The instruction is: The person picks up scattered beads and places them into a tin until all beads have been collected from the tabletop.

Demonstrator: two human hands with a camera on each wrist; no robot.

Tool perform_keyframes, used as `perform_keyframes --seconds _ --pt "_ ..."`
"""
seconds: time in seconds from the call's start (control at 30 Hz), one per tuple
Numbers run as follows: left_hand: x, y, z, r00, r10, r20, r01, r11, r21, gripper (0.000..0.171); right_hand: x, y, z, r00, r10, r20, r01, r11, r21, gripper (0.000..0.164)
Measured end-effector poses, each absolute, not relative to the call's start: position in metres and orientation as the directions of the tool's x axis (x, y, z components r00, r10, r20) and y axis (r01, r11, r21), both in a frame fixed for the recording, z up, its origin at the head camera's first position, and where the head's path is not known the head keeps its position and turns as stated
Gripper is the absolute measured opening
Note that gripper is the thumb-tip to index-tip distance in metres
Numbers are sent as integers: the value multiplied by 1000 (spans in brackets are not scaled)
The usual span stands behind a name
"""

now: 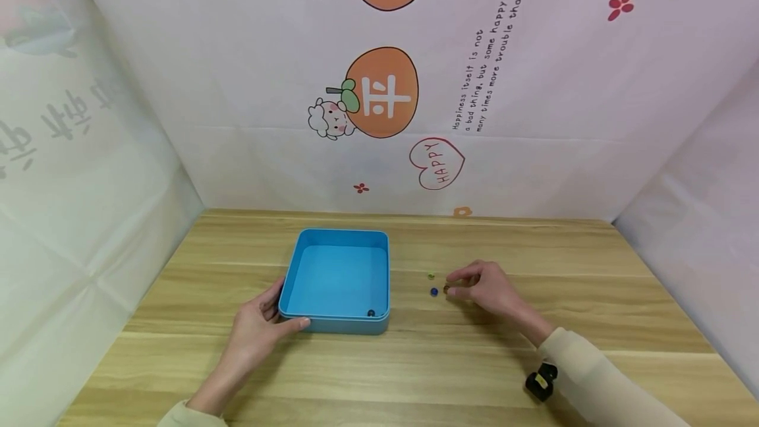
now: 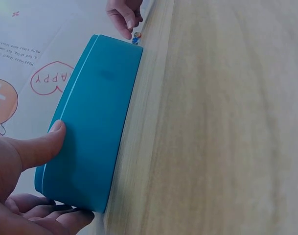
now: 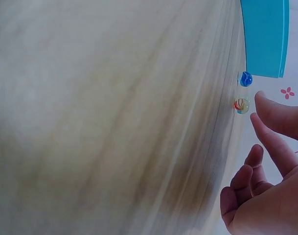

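A blue open-topped box [image 1: 335,326] stands on the table, with one dark marble [image 1: 371,313] inside its near right corner. My left hand [image 1: 253,331] grips the near left corner, thumb on the front wall and fingers along the left side. To the right of the box lie a blue marble [image 1: 434,292], a small green marble [image 1: 431,276] and a brownish marble [image 1: 447,289]. Over the brownish one hovers my right hand [image 1: 487,287], thumb and forefinger apart. In the right wrist view, a clear marble with red and yellow swirls [image 3: 241,105] sits just off those fingertips.
The wooden table [image 1: 450,374] meets a printed white cloth [image 1: 255,84] at the back, with pale cloth on both sides. A black device with a yellow label [image 1: 540,382] is at the right sleeve [image 1: 593,368].
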State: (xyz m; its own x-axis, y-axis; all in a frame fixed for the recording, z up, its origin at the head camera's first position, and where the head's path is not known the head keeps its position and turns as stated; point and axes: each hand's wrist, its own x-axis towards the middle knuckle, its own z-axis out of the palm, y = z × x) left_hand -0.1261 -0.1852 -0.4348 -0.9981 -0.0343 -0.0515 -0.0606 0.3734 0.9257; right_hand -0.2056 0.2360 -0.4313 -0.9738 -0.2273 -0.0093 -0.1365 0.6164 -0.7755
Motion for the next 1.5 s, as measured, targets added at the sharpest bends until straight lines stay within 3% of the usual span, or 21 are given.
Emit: perform_keyframes --seconds 1.5 --pt "-124 -184 -432 -998 -35 -56 -65 359 931 101 -209 236 -436 -970 -242 6 -173 675 -717 7"
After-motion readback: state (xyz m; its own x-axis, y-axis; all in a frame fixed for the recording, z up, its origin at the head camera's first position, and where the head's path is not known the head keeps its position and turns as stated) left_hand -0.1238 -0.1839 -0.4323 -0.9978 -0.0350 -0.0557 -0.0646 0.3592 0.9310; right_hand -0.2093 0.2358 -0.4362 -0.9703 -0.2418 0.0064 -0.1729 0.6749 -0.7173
